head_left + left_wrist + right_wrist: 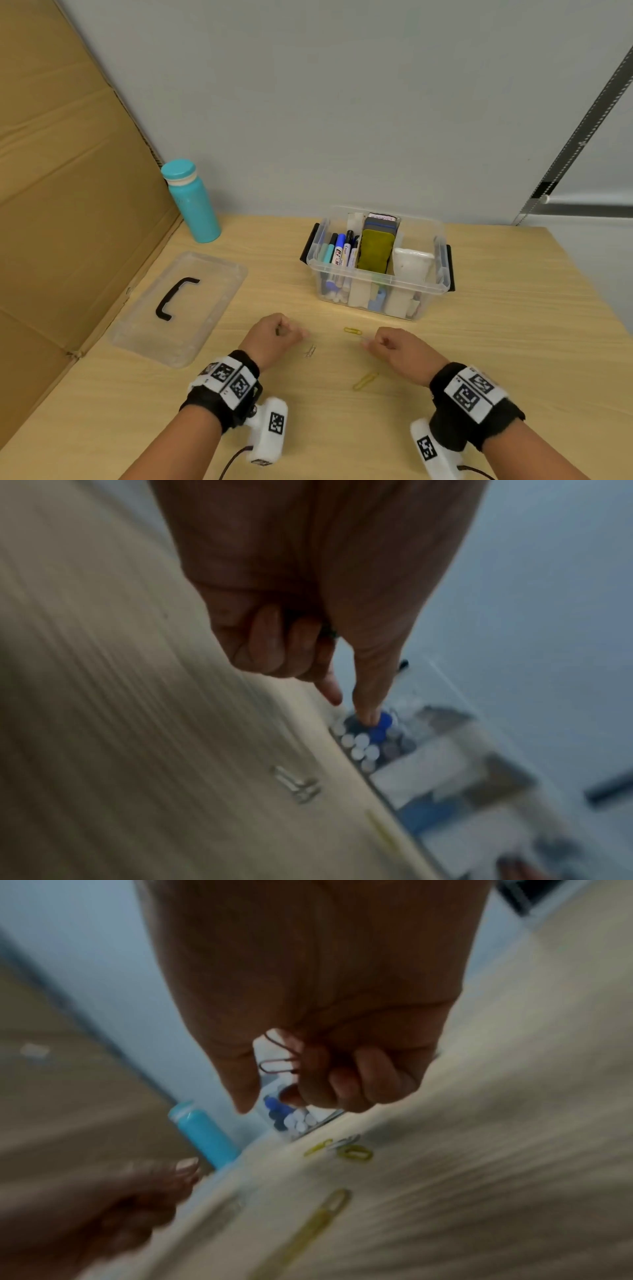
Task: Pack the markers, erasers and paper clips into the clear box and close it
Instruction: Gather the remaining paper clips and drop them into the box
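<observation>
The clear box stands open at the back of the table, with markers, erasers and a white pouch inside. Its lid lies flat to the left, handle up. On the wood lie a silver paper clip, a yellow clip and a longer yellow clip. My left hand hovers just left of the silver clip; its fingers curl round a small dark thing that looks like a clip. My right hand holds a pink paper clip in curled fingers, beside the yellow clip.
A teal bottle stands at the back left, against a big cardboard sheet that walls the table's left side. A grey wall runs behind the box. The table's right edge slopes away past the box.
</observation>
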`<state>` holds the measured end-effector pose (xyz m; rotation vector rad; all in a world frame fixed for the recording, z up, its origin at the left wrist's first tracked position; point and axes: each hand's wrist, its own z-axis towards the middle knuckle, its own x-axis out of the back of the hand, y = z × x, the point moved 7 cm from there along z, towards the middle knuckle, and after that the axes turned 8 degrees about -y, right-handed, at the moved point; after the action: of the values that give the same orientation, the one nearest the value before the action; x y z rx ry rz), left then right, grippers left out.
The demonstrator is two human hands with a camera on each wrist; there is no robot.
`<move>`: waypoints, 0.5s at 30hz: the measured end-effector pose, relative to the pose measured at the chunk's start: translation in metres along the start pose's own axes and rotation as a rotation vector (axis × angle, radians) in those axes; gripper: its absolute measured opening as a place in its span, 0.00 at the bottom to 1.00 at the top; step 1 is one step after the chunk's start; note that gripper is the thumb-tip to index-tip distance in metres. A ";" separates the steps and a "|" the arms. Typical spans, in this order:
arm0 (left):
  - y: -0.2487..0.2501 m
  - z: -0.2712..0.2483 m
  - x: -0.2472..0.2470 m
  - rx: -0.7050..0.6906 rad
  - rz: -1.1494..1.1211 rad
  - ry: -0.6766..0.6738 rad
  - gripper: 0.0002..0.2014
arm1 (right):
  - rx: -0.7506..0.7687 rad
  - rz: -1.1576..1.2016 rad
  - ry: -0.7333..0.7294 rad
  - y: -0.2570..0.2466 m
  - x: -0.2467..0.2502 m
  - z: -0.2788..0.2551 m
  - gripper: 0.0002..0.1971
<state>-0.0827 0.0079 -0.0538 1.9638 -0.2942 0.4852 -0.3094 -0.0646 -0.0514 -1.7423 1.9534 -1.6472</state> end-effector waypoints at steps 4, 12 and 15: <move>-0.003 0.003 -0.017 0.049 0.345 -0.081 0.15 | 0.038 -0.209 0.047 -0.004 -0.005 -0.002 0.19; 0.012 0.004 -0.027 -0.036 0.597 -0.119 0.01 | 0.077 -0.601 -0.153 -0.013 -0.023 -0.003 0.10; 0.014 0.007 -0.032 -0.021 0.675 -0.151 0.03 | 0.063 -0.699 -0.140 -0.018 -0.030 -0.002 0.10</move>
<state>-0.1152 -0.0042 -0.0599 1.8520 -1.0692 0.7539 -0.2873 -0.0377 -0.0544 -2.6152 1.2776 -1.6371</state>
